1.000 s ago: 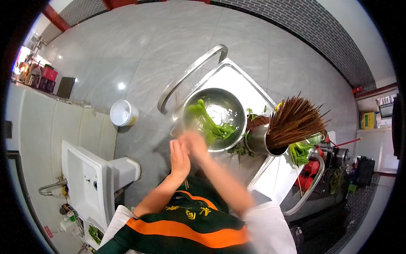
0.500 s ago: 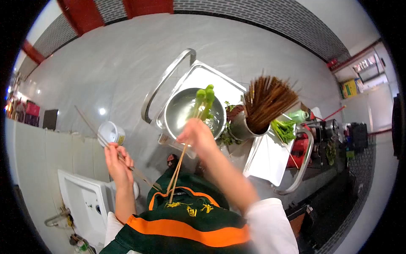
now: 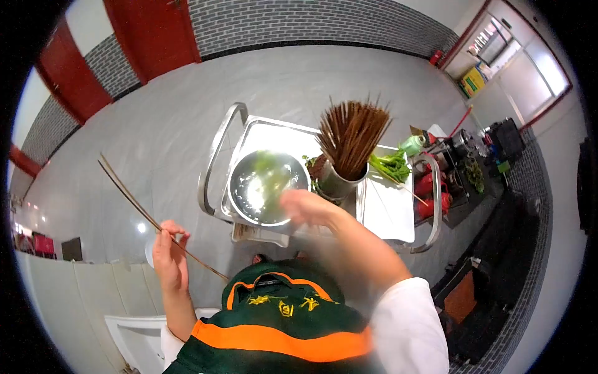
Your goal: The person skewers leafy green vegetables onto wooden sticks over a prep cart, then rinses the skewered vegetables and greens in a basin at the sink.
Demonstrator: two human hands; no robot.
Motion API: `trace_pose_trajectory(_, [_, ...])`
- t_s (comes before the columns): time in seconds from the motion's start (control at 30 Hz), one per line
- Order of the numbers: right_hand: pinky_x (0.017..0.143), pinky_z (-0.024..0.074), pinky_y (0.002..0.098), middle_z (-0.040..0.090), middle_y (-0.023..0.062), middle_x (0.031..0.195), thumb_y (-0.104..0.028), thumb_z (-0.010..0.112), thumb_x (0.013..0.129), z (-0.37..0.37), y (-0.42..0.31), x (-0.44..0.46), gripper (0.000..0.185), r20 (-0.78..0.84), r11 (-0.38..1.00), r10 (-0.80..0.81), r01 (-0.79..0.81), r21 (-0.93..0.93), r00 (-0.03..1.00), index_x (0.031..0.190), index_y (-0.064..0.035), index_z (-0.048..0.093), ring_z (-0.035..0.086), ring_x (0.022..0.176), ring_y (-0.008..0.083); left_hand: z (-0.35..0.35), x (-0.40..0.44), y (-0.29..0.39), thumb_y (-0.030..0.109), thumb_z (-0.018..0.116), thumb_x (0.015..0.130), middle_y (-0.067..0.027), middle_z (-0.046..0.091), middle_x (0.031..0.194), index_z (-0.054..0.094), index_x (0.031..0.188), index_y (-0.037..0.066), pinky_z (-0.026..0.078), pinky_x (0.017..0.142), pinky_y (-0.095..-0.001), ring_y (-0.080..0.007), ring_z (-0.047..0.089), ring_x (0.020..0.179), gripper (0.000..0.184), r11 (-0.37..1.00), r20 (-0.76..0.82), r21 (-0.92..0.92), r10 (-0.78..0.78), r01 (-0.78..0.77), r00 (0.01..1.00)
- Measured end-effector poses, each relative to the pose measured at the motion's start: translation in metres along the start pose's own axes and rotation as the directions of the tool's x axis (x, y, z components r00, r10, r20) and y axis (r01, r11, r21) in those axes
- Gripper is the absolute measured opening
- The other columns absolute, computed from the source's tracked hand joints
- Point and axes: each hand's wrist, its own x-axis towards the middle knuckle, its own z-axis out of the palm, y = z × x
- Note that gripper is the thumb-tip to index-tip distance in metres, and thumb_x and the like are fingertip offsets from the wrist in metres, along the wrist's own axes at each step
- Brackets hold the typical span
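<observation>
My left hand (image 3: 170,254) is closed around a few long, thin brown skewers (image 3: 134,201), which slant across the left side of the view. At the steel bowl (image 3: 233,201), my right hand (image 3: 308,207) is smeared by motion near the right rim. A blurred bunch of green vegetables (image 3: 268,168) stretches from the fingers over the bowl, and its sticks cannot be made out. Liquid glints inside the bowl. To the right of it, a metal canister (image 3: 339,184) holds a thick bundle of brown skewers (image 3: 354,134).
The bowl and canister stand on a white-topped cart (image 3: 389,218) with metal handles (image 3: 208,165) at both ends. Leafy greens (image 3: 390,166) lie on its right side. A white sink (image 3: 134,336) is at lower left. Red flasks (image 3: 430,184) and pots stand beyond the cart's right end.
The view has shifted. The green vegetables, sharp and upright before on sticks in my right hand, are now a blur over the bowl. My left hand still holds its skewers.
</observation>
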Motion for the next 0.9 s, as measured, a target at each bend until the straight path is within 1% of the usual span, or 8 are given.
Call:
trace_pose_trajectory(0.07, [0.034,0.0155,0.0192,0.024,-0.0082,0.051,-0.017,0.038,0.089,-0.005,-0.001,-0.019,0.013,-0.014,0.999,0.013,-0.013,-0.043,1.0,0.079,-0.0098,0.04,0.019,0.039,0.003,0.001,0.016,0.003,0.015,0.046,0.087,0.0007,0.045,0.083,0.054,0.087,0.004,0.031,0.064,-0.0234,-0.0079,0.037,0.069,0.014,0.939,0.165,0.267,0.175,-0.215,0.971])
trace_pose_trajectory(0.23, [0.034,0.0152,0.0174,0.025,-0.0086,0.053,-0.024,0.036,0.092,-0.036,0.006,-0.099,0.019,0.067,0.994,-0.031,0.024,0.111,0.997,0.079,-0.0103,0.04,0.02,0.04,0.002,0.064,0.028,0.018,0.012,0.048,0.087,-0.0026,0.047,0.075,0.057,0.086,-0.001,0.029,0.042,-0.0179,-0.0069,0.037,0.048,0.016,0.926,0.266,0.261,0.203,-0.273,0.943])
trace_pose_trajectory(0.37, [0.034,0.0171,0.0169,0.026,-0.0078,0.054,-0.024,0.037,0.092,-0.072,0.01,-0.168,0.02,0.067,0.98,-0.037,0.023,0.196,0.997,0.078,-0.01,0.039,0.021,0.04,0.0021,0.113,0.034,0.001,0.006,0.049,0.086,-0.0052,0.05,0.079,0.056,0.089,-0.004,0.043,0.05,-0.0207,-0.0109,0.052,0.059,0.013,0.906,0.361,0.229,0.26,-0.355,0.896])
trace_pose_trajectory(0.6, [0.035,0.0152,0.0168,0.024,-0.008,0.054,-0.021,0.039,0.091,-0.129,-0.002,-0.249,0.017,-0.16,0.976,-0.097,0.126,0.178,0.982,0.081,-0.0086,0.042,0.019,0.042,0.0016,0.212,0.039,-0.092,0.004,0.05,0.085,-0.0086,0.055,0.088,0.057,0.092,-0.003,0.05,0.065,-0.0244,-0.0166,0.06,0.075,0.013,0.82,0.606,0.288,0.245,-0.495,0.757])
trace_pose_trajectory(0.73, [0.035,0.0146,0.0168,0.023,-0.0079,0.054,-0.02,0.038,0.091,-0.157,-0.029,-0.276,0.015,-0.255,0.957,-0.22,0.259,0.13,0.941,0.082,-0.0082,0.043,0.019,0.042,0.0016,0.247,0.049,-0.164,0.005,0.055,0.081,-0.007,0.06,0.077,0.061,0.085,-0.001,0.048,0.06,-0.0222,-0.0123,0.059,0.069,0.009,0.51,0.668,0.498,0.292,-0.702,0.685])
trace_pose_trajectory(0.77, [0.035,0.0147,0.0169,0.023,-0.0078,0.054,-0.02,0.038,0.091,-0.163,-0.035,-0.278,0.015,-0.281,0.954,-0.234,0.276,0.12,0.931,0.082,-0.0085,0.042,0.019,0.042,0.0016,0.254,0.048,-0.18,0.005,0.057,0.079,-0.0066,0.061,0.071,0.062,0.081,-0.001,0.047,0.057,-0.0223,-0.0114,0.058,0.066,0.008,0.549,0.595,0.552,0.268,-0.628,0.758])
trace_pose_trajectory(0.8, [0.035,0.0149,0.0169,0.024,-0.0078,0.054,-0.02,0.038,0.091,-0.169,-0.039,-0.28,0.015,-0.306,0.95,-0.248,0.293,0.11,0.919,0.082,-0.0087,0.042,0.019,0.042,0.0015,0.257,0.054,-0.199,0.006,0.058,0.078,-0.0085,0.06,0.068,0.061,0.078,-0.001,0.045,0.054,-0.0249,-0.0144,0.057,0.06,0.008,0.415,0.646,0.509,0.395,-0.754,0.653])
trace_pose_trajectory(0.9, [0.035,0.0151,0.017,0.024,-0.0081,0.054,-0.022,0.039,0.091,-0.19,-0.049,-0.275,0.017,-0.359,0.946,-0.276,0.318,0.063,0.892,0.081,-0.0095,0.042,0.019,0.041,0.0014,0.254,0.063,-0.239,0.01,0.06,0.077,-0.0125,0.056,0.063,0.061,0.074,0.0,0.042,0.052,-0.0322,-0.0242,0.054,0.055,0.01,0.193,0.711,0.627,0.253,-0.754,0.656])
